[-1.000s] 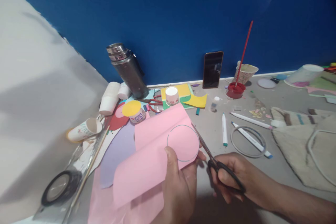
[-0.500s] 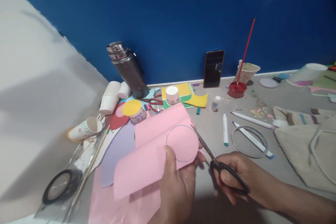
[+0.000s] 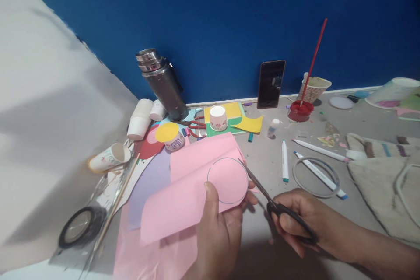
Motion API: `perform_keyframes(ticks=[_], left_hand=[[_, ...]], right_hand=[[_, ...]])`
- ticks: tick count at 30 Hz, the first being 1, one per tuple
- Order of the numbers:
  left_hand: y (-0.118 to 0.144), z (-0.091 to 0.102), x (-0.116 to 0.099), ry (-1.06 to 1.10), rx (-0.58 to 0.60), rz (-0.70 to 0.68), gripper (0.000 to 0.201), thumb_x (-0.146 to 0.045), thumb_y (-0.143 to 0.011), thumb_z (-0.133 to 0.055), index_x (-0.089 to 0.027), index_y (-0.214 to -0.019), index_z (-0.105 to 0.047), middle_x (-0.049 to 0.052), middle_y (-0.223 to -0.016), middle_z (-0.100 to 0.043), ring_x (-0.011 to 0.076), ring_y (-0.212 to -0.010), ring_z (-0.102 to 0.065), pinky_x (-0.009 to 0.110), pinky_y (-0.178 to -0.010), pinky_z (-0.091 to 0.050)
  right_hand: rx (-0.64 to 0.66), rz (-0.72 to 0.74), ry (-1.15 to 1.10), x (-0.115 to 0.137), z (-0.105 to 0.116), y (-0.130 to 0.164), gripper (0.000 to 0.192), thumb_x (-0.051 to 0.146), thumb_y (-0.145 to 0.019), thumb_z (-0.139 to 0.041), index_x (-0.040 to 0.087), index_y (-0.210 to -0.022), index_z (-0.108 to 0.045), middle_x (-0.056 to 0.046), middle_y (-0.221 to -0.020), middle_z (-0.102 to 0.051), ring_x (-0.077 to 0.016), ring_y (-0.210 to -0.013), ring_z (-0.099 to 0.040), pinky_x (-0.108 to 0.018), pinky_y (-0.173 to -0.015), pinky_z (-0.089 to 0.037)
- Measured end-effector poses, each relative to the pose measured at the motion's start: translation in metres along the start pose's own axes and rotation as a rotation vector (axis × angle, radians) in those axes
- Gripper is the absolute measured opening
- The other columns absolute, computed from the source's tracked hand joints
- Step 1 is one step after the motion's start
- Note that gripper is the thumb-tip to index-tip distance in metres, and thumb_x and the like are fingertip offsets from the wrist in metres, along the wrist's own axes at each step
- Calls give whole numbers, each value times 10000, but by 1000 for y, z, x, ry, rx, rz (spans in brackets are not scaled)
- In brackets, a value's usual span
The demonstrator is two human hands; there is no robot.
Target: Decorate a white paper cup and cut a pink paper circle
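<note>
My left hand [image 3: 218, 227] grips a sheet of pink paper [image 3: 177, 203] by its lower right part, thumb on top and fingers underneath. A dark circle outline is drawn on the paper near its right edge, and the paper is cut along part of the circle's right side. My right hand [image 3: 298, 218] has its fingers through the black handles of a pair of scissors [image 3: 260, 188]. The scissor blades look nearly closed, with their tips at the circle's upper right edge. Behind the held part, the rest of the pink sheet curls upward.
Farther back stand a steel flask [image 3: 164, 87], a paper cup [image 3: 218, 118], a yellow-topped cup [image 3: 170, 135] and a phone [image 3: 271, 84] leaning on the blue wall. To the right lie markers [image 3: 285, 162], a grey ring [image 3: 297, 177] and a cloth bag [image 3: 387, 183]. Black tape [image 3: 77, 227] lies left.
The view has shifted slightly, so the background things sit a little farther right. The scissors and my right hand have moved slightly right and down; both grips stay the same.
</note>
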State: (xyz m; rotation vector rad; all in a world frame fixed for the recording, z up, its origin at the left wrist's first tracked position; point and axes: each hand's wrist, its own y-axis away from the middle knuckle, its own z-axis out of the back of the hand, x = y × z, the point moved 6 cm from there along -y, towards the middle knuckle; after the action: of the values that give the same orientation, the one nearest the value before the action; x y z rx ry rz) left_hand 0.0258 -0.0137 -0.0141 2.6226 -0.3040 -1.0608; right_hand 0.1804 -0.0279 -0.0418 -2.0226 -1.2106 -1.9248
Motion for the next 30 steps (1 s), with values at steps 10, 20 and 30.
perform_keyframes(ticks=[10,20,30], left_hand=[[4,5,-2,-18,23,30,622,-683,-961,-628,-96,-1112,-771,140,-926,-772,238,-799,-664,357,-797,-550],[6,12,-7,-27,48,72,625,-636,-1027,-546,-73,-1209,-748,167,-956,-795,247,-786,-691,376,-799,-544],[6,16,-9,-24,119,80,607,-616,-1034,-537,-78,-1213,-752,175,-994,-803,246,-784,-707,371,-801,-540]], right_hand=[[30,16,45,6,-1,3,778,955,-726,-651,177,-720,-634,16,-484,-545,-97,-464,-378,-262,-520,-271],[60,-14,51,6,1,2,756,938,-703,-690,188,-704,-596,28,-480,-548,-95,-463,-401,-273,-592,-394],[70,-41,-14,4,0,2,688,857,-702,-778,211,-663,-546,41,-468,-537,-91,-452,-406,-326,-738,-515]])
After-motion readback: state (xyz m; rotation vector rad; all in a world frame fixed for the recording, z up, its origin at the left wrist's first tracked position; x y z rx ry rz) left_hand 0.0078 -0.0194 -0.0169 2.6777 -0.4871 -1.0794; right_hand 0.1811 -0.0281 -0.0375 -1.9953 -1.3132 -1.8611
